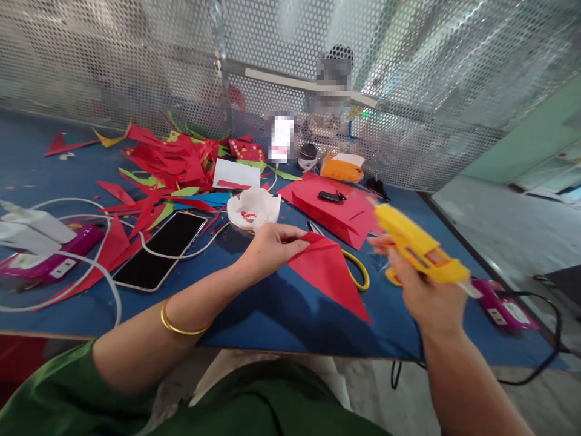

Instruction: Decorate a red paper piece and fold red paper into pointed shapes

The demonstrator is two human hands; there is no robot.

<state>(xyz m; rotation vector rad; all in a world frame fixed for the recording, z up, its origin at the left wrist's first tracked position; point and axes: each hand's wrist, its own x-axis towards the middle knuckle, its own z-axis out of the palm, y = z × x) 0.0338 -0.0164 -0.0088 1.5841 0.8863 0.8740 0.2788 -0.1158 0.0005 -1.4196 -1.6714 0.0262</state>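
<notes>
A folded red paper piece [327,272] is pinched at its upper left corner by my left hand [272,251], its pointed end hanging toward the table's front edge. To the right, my right hand [424,293] is wrapped round a yellow glue gun [411,239], whose nozzle points up and left, apart from the paper. Partly under the red paper lie scissors with a yellow handle [363,272]. Behind them rests a stack of red paper [349,224] with a small black object [332,197] on top.
A white-lined bowl [254,209] stands behind my left hand. Red scraps [177,160] pile up at the back left. A dark phone [163,251], white cables and a purple power strip [68,254] lie left; another purple strip [506,306] sits right. A perforated metal screen rises behind.
</notes>
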